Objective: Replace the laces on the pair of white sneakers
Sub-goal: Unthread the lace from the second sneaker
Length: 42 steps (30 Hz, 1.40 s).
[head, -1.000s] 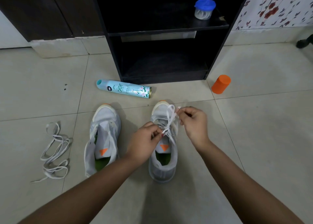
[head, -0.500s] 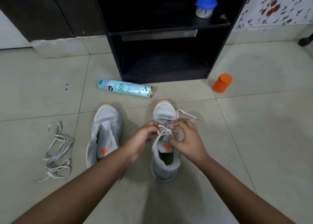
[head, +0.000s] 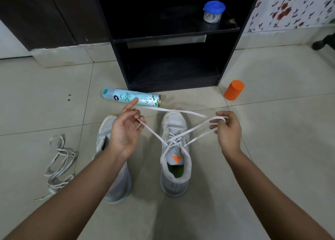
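Two white sneakers stand on the tiled floor, toes pointing away from me. The right sneaker [head: 175, 160] carries a white lace [head: 195, 131] threaded through its eyelets. My left hand [head: 125, 131] pinches one strand of that lace, held up and out to the left, above the left sneaker [head: 118, 181], which it partly hides. My right hand [head: 227, 131] grips a loop of the same lace, drawn out to the right. A loose end crosses above the toe.
A loose white lace [head: 58, 165] lies in a tangle at the left. A light-blue spray can [head: 131, 99] lies beyond the shoes, before a dark open cabinet [head: 172, 73] holding a blue-lidded jar [head: 213, 12]. An orange container [head: 234, 90] stands to the right.
Both hands were close together over the right sneaker's laces. They have now moved apart, left hand leftward and right hand rightward, drawing the lace strands taut.
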Each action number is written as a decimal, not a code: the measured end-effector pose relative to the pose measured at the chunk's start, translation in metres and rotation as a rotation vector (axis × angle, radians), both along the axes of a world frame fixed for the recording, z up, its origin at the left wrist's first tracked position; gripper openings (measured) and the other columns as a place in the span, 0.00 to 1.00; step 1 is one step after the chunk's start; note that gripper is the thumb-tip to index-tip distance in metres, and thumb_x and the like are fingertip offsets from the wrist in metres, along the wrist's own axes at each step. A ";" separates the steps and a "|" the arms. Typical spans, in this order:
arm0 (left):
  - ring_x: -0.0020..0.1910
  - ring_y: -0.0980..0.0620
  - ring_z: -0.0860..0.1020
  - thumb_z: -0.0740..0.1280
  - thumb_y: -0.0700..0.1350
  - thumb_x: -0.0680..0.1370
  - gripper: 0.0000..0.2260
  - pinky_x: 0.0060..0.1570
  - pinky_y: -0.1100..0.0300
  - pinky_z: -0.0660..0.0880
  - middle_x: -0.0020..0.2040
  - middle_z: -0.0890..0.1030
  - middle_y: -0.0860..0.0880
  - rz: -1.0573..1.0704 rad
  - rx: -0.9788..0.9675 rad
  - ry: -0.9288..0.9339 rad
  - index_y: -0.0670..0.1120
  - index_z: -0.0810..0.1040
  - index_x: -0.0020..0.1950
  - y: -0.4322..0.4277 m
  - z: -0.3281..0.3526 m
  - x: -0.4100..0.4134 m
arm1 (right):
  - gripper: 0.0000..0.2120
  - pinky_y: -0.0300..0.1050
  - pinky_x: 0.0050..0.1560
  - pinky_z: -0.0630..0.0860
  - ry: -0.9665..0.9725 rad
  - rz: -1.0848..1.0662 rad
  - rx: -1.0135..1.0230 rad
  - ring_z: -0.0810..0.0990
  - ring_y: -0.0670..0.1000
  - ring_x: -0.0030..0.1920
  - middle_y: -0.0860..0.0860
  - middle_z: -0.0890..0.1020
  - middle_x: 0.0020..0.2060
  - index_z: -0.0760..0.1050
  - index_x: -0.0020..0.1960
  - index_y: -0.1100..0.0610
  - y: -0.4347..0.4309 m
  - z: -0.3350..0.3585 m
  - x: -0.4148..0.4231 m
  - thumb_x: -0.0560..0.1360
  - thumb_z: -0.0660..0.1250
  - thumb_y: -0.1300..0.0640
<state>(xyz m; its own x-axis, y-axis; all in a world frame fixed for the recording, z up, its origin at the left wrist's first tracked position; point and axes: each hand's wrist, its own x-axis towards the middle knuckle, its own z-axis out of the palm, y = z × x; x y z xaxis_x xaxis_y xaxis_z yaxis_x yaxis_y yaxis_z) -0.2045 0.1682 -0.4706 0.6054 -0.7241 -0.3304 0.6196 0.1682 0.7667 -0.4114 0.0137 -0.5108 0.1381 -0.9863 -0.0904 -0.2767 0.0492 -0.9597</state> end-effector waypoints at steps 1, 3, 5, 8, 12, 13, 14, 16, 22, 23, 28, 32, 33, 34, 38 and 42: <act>0.35 0.55 0.72 0.59 0.39 0.77 0.15 0.48 0.59 0.68 0.32 0.73 0.54 0.035 0.010 0.006 0.51 0.77 0.60 0.001 -0.002 0.004 | 0.08 0.44 0.39 0.74 -0.049 -0.032 0.121 0.82 0.51 0.35 0.53 0.84 0.43 0.73 0.50 0.53 -0.004 -0.006 -0.003 0.76 0.59 0.63; 0.43 0.56 0.76 0.61 0.41 0.78 0.14 0.53 0.59 0.69 0.42 0.79 0.54 0.004 0.140 -0.070 0.53 0.76 0.61 0.003 -0.009 0.010 | 0.10 0.44 0.40 0.73 0.005 0.014 0.313 0.81 0.53 0.38 0.57 0.82 0.49 0.72 0.57 0.55 -0.007 -0.021 -0.008 0.76 0.62 0.60; 0.58 0.54 0.75 0.64 0.42 0.78 0.16 0.61 0.56 0.68 0.57 0.79 0.52 -0.130 0.391 -0.209 0.54 0.73 0.65 0.004 -0.023 0.009 | 0.22 0.45 0.49 0.72 0.154 0.120 0.387 0.79 0.54 0.49 0.55 0.78 0.56 0.67 0.68 0.56 0.000 -0.035 -0.010 0.75 0.65 0.59; 0.57 0.52 0.74 0.68 0.41 0.76 0.21 0.54 0.61 0.69 0.62 0.76 0.46 -0.188 0.647 -0.338 0.50 0.71 0.68 0.006 -0.036 -0.011 | 0.29 0.50 0.64 0.67 0.381 0.139 0.185 0.70 0.58 0.65 0.56 0.71 0.65 0.62 0.73 0.57 0.019 -0.044 -0.008 0.75 0.67 0.55; 0.50 0.52 0.77 0.73 0.52 0.64 0.34 0.47 0.61 0.72 0.54 0.77 0.46 -0.358 0.684 -0.548 0.50 0.67 0.69 0.014 -0.042 -0.036 | 0.15 0.45 0.62 0.66 0.402 0.417 -0.327 0.73 0.54 0.60 0.50 0.78 0.59 0.76 0.60 0.52 0.040 -0.028 0.001 0.73 0.66 0.54; 0.49 0.52 0.78 0.73 0.54 0.66 0.33 0.48 0.58 0.73 0.50 0.78 0.49 -0.436 0.725 -0.695 0.51 0.67 0.68 0.016 -0.042 -0.040 | 0.12 0.44 0.60 0.68 0.369 0.535 -0.375 0.75 0.52 0.57 0.47 0.80 0.55 0.79 0.55 0.50 0.045 -0.022 0.006 0.72 0.65 0.53; 0.46 0.53 0.78 0.72 0.54 0.69 0.28 0.47 0.57 0.73 0.46 0.77 0.51 -0.480 0.752 -0.869 0.53 0.67 0.66 0.017 -0.042 -0.043 | 0.11 0.45 0.59 0.70 0.365 0.632 -0.404 0.76 0.50 0.55 0.45 0.81 0.52 0.81 0.52 0.49 0.049 -0.019 0.011 0.71 0.65 0.52; 0.39 0.55 0.77 0.70 0.54 0.72 0.19 0.40 0.58 0.72 0.40 0.75 0.55 -0.444 0.745 -1.162 0.55 0.68 0.59 0.020 -0.041 -0.049 | 0.11 0.46 0.55 0.73 0.433 0.727 -0.454 0.77 0.51 0.53 0.45 0.82 0.49 0.82 0.49 0.48 0.057 -0.017 0.020 0.69 0.65 0.50; 0.33 0.61 0.73 0.71 0.50 0.73 0.07 0.39 0.60 0.74 0.43 0.77 0.58 -0.401 0.614 -1.406 0.54 0.79 0.49 0.021 -0.046 -0.054 | 0.07 0.46 0.46 0.75 0.503 0.656 -0.493 0.78 0.53 0.48 0.45 0.82 0.42 0.81 0.43 0.49 0.066 -0.025 0.025 0.66 0.67 0.51; 0.35 0.59 0.75 0.71 0.49 0.73 0.05 0.41 0.59 0.75 0.43 0.80 0.56 -0.392 0.605 -1.382 0.52 0.81 0.48 0.020 -0.048 -0.054 | 0.07 0.46 0.45 0.76 0.514 0.645 -0.517 0.79 0.53 0.47 0.45 0.82 0.42 0.81 0.41 0.49 0.066 -0.025 0.025 0.66 0.66 0.51; 0.36 0.59 0.79 0.71 0.43 0.73 0.03 0.41 0.61 0.74 0.38 0.83 0.54 -0.396 0.580 -1.214 0.49 0.84 0.41 0.014 -0.050 -0.054 | 0.09 0.44 0.44 0.75 0.581 0.669 -0.801 0.78 0.52 0.45 0.45 0.81 0.41 0.79 0.37 0.50 0.072 -0.022 0.026 0.67 0.63 0.48; 0.30 0.57 0.79 0.70 0.40 0.74 0.04 0.35 0.60 0.77 0.32 0.82 0.53 -0.382 0.542 -0.923 0.46 0.84 0.41 0.017 -0.055 -0.051 | 0.04 0.43 0.45 0.74 0.325 0.537 -0.502 0.78 0.49 0.45 0.46 0.80 0.40 0.78 0.38 0.53 0.065 -0.028 0.017 0.71 0.70 0.56; 0.28 0.56 0.78 0.70 0.39 0.75 0.05 0.33 0.60 0.77 0.30 0.81 0.53 -0.365 0.550 -0.852 0.46 0.83 0.41 0.018 -0.056 -0.050 | 0.05 0.41 0.45 0.74 0.188 0.417 -0.291 0.79 0.49 0.44 0.46 0.80 0.38 0.77 0.37 0.54 0.062 -0.029 0.015 0.71 0.71 0.59; 0.27 0.56 0.78 0.70 0.38 0.75 0.05 0.30 0.61 0.77 0.29 0.80 0.52 -0.352 0.560 -0.794 0.45 0.83 0.40 0.019 -0.057 -0.050 | 0.07 0.39 0.43 0.74 0.040 0.291 -0.043 0.79 0.49 0.42 0.47 0.80 0.36 0.76 0.36 0.56 0.060 -0.029 0.013 0.71 0.71 0.63; 0.25 0.56 0.77 0.68 0.37 0.76 0.07 0.28 0.63 0.76 0.28 0.79 0.50 -0.348 0.550 -0.696 0.45 0.82 0.40 0.020 -0.058 -0.047 | 0.04 0.40 0.45 0.73 0.044 0.171 0.159 0.77 0.51 0.46 0.49 0.79 0.42 0.77 0.46 0.57 0.059 -0.030 0.010 0.73 0.68 0.65; 0.26 0.55 0.76 0.68 0.37 0.76 0.04 0.29 0.64 0.76 0.29 0.79 0.47 -0.342 0.537 -0.695 0.40 0.82 0.43 0.020 -0.058 -0.049 | 0.13 0.46 0.54 0.70 0.499 0.536 -0.701 0.74 0.51 0.55 0.48 0.78 0.52 0.80 0.54 0.51 0.067 -0.019 0.015 0.72 0.63 0.55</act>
<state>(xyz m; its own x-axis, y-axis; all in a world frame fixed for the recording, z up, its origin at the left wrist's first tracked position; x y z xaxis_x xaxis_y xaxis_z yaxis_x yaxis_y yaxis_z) -0.2536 0.1880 -0.5283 0.5748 -0.7547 -0.3165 -0.0555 -0.4218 0.9050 -0.3959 0.0808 -0.5299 0.6829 -0.6582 0.3169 -0.4739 -0.7293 -0.4935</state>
